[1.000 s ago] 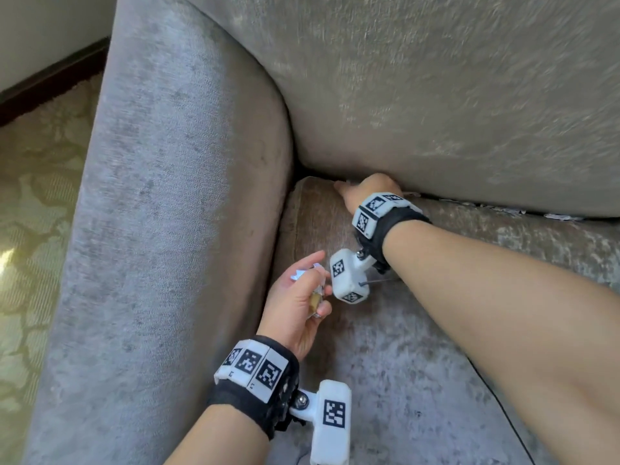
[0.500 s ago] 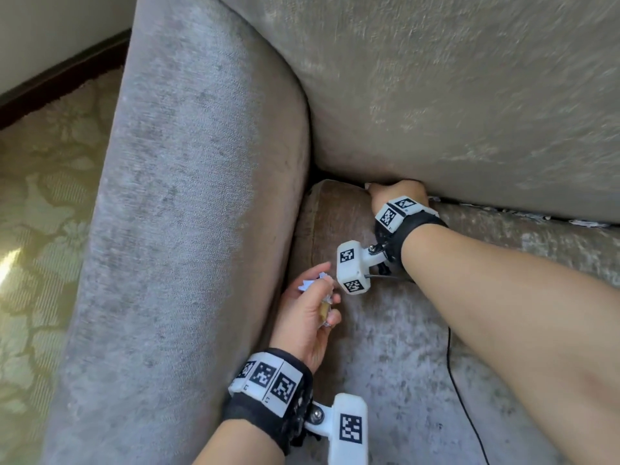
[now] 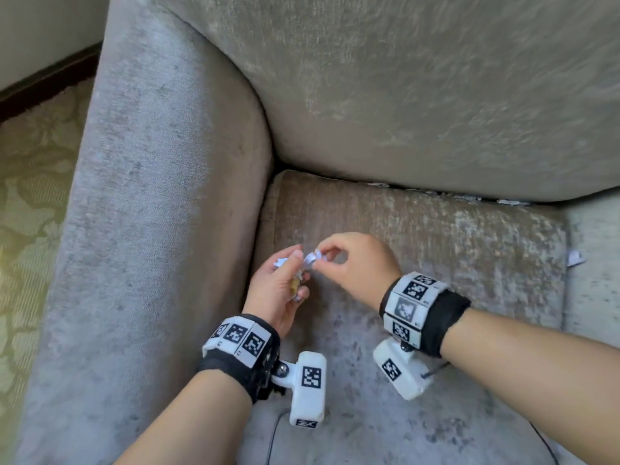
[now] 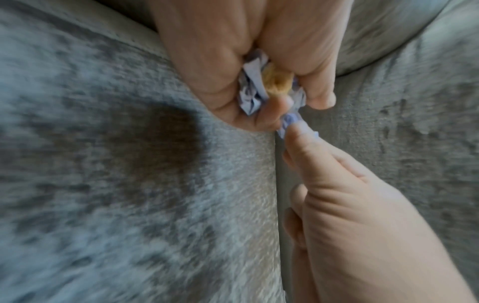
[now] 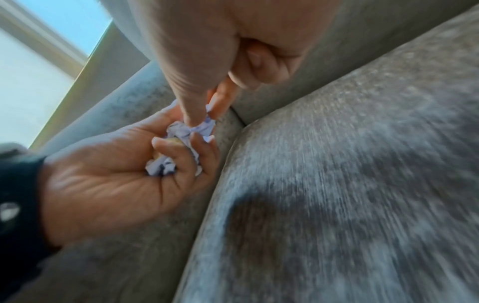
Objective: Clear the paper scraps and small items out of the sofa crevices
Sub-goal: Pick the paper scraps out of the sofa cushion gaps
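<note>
Two hands [image 3: 278, 290] [image 3: 355, 263] pinch one scrap [image 3: 310, 257] (crumpled).

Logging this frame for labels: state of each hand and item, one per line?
left hand: cupped, holds crumpled paper scraps and a small yellowish item
right hand: pinches paper scrap at the left hand
back crevice: white scraps still lodged
loose scrap: lies at seat cushion's right edge

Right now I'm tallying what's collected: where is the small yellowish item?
In the head view the yellowish item sits in the left hand, wrapped among crumpled paper scraps, above the seat cushion near the armrest.
</note>
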The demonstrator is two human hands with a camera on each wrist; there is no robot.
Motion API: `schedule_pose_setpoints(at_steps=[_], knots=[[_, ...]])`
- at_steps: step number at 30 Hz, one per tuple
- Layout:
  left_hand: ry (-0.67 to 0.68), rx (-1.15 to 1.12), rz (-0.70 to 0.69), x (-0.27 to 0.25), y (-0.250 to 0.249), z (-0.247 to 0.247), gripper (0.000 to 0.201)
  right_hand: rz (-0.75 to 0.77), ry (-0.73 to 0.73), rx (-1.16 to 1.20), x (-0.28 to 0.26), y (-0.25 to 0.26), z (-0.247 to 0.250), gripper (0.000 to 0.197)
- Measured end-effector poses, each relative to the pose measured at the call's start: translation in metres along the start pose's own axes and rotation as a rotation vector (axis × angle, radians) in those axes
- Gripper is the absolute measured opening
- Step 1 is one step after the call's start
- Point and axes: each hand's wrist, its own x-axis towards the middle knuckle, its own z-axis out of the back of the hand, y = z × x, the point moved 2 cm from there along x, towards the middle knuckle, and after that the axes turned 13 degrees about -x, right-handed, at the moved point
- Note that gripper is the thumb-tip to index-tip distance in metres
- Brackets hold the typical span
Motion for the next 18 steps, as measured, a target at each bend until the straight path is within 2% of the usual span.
schedule_pose_setpoints(at_steps=[4,10,13,16,18], knots=[[0.055,0.04,-0.006,-0.013,0.013,-0.014,0.014,-0.036,-0.038,0.054,-0.023,-0.003,0.005,0.015],[0.15,0.069,0.018,-0.024,0.036,-0.036,0.017,0.032,-0.05,0.143,-0.042,-0.012,0.011,0.012],[0.163,0.139,0.015,-0.027,0.04,-0.047,0.013,-0.055,-0.059,0.192,-0.04,-0.031,0.016,0.009],[0.189,0.248,0.003,-0.02,0.037,-0.057,0.006,-0.061,-0.061,0.268,-0.037,-0.046,0.027,0.005],[0.15,0.334,-0.027,-0.012,0.031,-0.058,0.011,-0.153,-0.106,0.321,-0.029,-0.063,0.037,0.009]])
